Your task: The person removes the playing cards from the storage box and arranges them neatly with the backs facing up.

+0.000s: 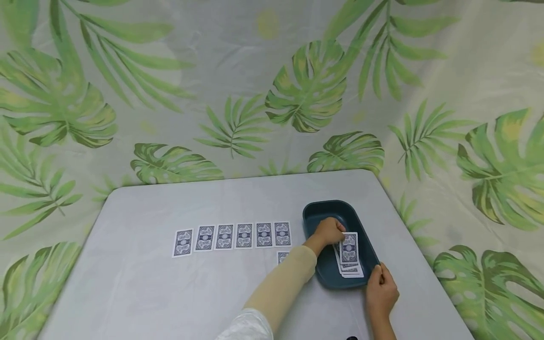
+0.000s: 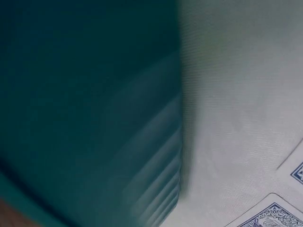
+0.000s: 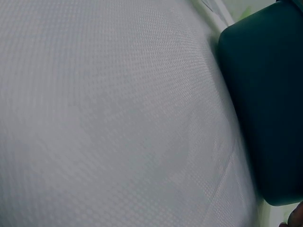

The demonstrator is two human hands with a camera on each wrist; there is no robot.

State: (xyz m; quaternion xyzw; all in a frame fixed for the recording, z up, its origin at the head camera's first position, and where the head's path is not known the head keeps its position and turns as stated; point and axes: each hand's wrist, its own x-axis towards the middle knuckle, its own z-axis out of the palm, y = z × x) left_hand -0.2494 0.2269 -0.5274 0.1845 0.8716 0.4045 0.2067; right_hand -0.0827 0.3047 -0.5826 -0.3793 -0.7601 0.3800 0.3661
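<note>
A dark teal tray stands on the right of the table. My left hand reaches over its left side, fingers curled, pinching the upper left corner of a blue-backed playing card. Beneath that card, a loose pile of playing cards lies on the tray's floor. My right hand grips the tray's near right corner, thumb and fingers at the rim. In the left wrist view, the ribbed tray wall fills the left half. The right wrist view has the tray's outer side at right.
Left of the tray runs a row of several face-down cards. One more card lies below the row's right end, partly covered by my left sleeve. A small dark object shows at the bottom edge. Leaf-patterned cloth hangs behind the white table.
</note>
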